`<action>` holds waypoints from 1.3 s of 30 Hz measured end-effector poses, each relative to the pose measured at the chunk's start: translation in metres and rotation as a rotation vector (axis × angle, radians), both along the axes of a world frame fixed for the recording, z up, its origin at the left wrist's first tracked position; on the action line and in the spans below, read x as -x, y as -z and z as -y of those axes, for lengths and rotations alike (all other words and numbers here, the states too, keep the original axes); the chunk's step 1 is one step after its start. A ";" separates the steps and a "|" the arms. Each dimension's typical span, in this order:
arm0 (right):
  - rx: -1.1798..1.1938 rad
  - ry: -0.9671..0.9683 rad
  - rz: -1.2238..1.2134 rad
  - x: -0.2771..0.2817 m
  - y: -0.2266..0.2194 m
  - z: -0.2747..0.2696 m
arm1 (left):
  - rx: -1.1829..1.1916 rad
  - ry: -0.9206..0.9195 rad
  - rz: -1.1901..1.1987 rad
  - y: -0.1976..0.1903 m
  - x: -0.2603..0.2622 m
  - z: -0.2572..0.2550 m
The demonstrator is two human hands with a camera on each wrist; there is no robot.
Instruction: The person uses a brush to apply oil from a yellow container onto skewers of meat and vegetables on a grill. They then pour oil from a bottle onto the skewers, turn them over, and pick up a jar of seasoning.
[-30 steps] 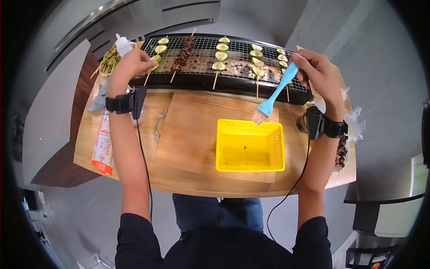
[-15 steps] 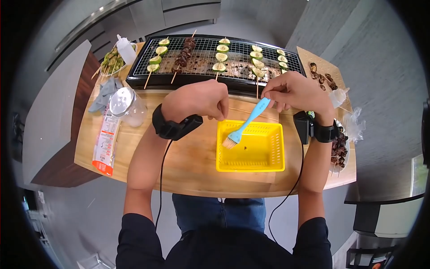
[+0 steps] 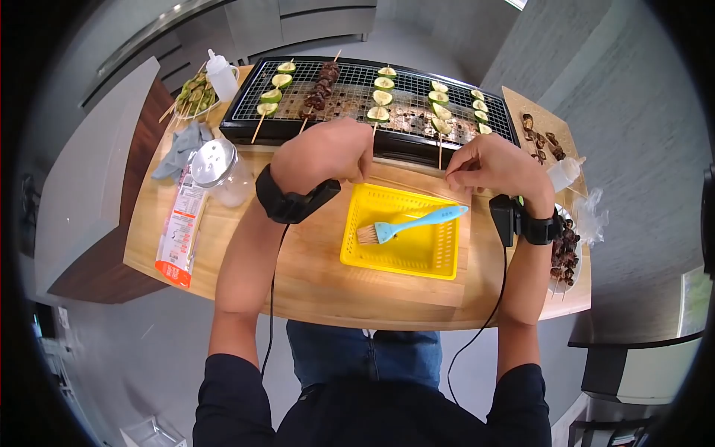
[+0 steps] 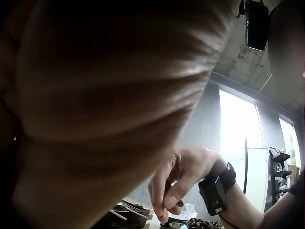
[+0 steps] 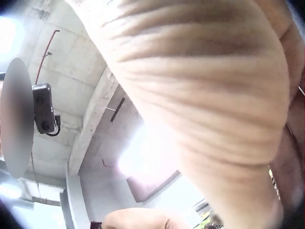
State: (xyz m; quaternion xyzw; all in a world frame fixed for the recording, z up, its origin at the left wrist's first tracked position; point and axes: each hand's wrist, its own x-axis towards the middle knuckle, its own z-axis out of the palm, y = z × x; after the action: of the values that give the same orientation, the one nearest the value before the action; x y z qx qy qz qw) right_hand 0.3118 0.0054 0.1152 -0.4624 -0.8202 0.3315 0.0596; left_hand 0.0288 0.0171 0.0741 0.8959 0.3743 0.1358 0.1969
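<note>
In the head view a blue basting brush (image 3: 413, 223) lies in the yellow basket (image 3: 401, 267), bristles to the left and handle on the right rim. At the basket's back left corner my left hand (image 3: 325, 154) pinches the rim; its fingertips are partly hidden behind the hand. Over the back right corner, just off the brush handle, hovers my right hand (image 3: 500, 162), its fingers loosely bent and holding nothing. The left wrist view shows that right hand (image 4: 178, 179) from the side, thumb near the index finger. The basket stands on a wooden cutting board (image 3: 316, 257).
A black grill (image 3: 350, 89) spans the back, bearing skewers of green-skinned slices and one meat skewer (image 3: 321, 89). A shaker jar (image 3: 223, 175), cloth (image 3: 181, 150) and printed packet (image 3: 181, 227) stand left. At right are a squeeze bottle (image 3: 564, 173) and a plate of skewers (image 3: 566, 257).
My left hand has come from the grill to the basket. The right hand lowered the brush into the basket and let go. The basket has shifted left and turned slightly.
</note>
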 end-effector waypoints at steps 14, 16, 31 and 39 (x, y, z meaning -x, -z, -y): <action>-0.764 0.680 -0.177 -0.118 -0.031 0.012 | 0.186 0.024 0.051 -0.009 -0.022 -0.003; -0.944 0.871 -0.121 -0.145 -0.031 0.014 | 0.206 0.047 0.011 -0.011 -0.025 -0.001; -0.302 0.818 0.099 -0.213 0.013 -0.006 | 0.271 0.040 -0.082 -0.008 -0.031 -0.006; -0.644 0.810 -0.263 -0.156 -0.026 0.010 | 0.169 -0.014 0.259 -0.022 -0.042 0.004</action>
State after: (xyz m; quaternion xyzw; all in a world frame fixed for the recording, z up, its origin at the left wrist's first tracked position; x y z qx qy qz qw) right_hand 0.4681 -0.0049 0.1414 -0.6548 -0.6218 0.0685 0.4241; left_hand 0.0706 0.0130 0.0966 0.8486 0.3621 0.2197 0.3170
